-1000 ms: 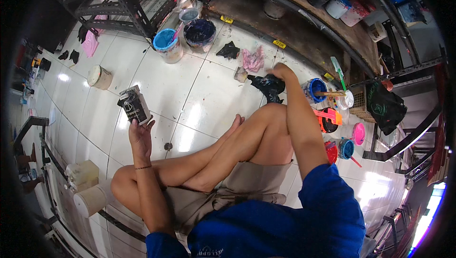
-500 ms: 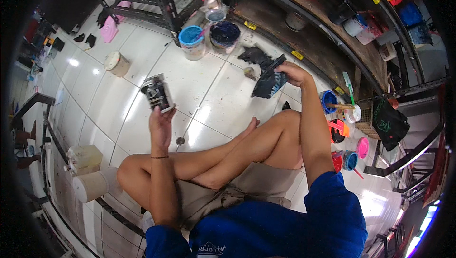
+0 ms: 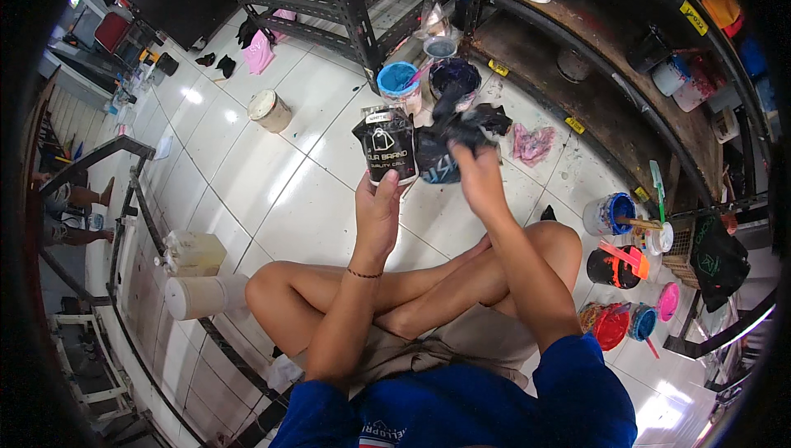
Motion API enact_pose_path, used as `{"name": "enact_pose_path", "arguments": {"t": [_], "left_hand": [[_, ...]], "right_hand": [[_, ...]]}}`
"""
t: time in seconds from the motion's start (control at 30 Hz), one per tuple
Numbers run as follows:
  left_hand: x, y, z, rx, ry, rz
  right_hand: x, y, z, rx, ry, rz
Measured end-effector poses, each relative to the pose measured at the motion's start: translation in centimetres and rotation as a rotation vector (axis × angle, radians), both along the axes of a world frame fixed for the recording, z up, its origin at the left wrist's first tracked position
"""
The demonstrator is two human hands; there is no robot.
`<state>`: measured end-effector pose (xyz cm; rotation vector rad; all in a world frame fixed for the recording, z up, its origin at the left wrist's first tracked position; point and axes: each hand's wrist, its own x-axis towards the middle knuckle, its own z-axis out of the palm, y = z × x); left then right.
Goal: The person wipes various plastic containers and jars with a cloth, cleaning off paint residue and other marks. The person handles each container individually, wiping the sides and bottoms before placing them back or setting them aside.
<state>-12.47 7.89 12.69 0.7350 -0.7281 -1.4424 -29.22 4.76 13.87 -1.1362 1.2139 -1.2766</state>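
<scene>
My left hand [image 3: 381, 209] grips a small black-printed container [image 3: 387, 145] with a pale label at its top, held upright with the thumb across the front. Close to its right side, my right hand [image 3: 479, 178] is closed on a crumpled black cloth [image 3: 441, 155] with light blue print. Motion smears the cloth's upper part. Beyond it, more dark material [image 3: 492, 118] shows, and I cannot tell whether it is the same piece. A pink stained rag [image 3: 533, 144] lies on the tiles to the right of the cloth.
Behind my hands stand a blue paint bucket [image 3: 399, 85] and a dark paint bucket [image 3: 455, 81]. Shelving [image 3: 535, 60] runs along the back right. Several open paint tubs, including a red one [image 3: 610, 327], stand right of my knee. A yellowish jerrycan [image 3: 195, 253] is at the left.
My two hands have come close together, the left moving right with the container and the right moving inward with the black cloth. The pink rag now shows. The whole view has shifted.
</scene>
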Motion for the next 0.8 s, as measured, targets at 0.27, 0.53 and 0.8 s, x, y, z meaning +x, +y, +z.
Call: {"name": "enact_pose_path", "arguments": {"t": [0.27,0.53,0.8], "left_hand": [[-3.5,0.1,1.0,-0.047,-0.499,0.121],[-5.6,1.5,0.3,-0.1,-0.541,0.084],[-5.4,2.0,2.2,-0.132,-0.65,0.115]], "right_hand": [[0.2,0.0,-0.5,-0.389,-0.024,-0.105],[-1.3,-1.1,0.0,-0.387,-0.04,-0.261],[-0.6,-0.7,1.8,-0.42,-0.052,-0.317]]}}
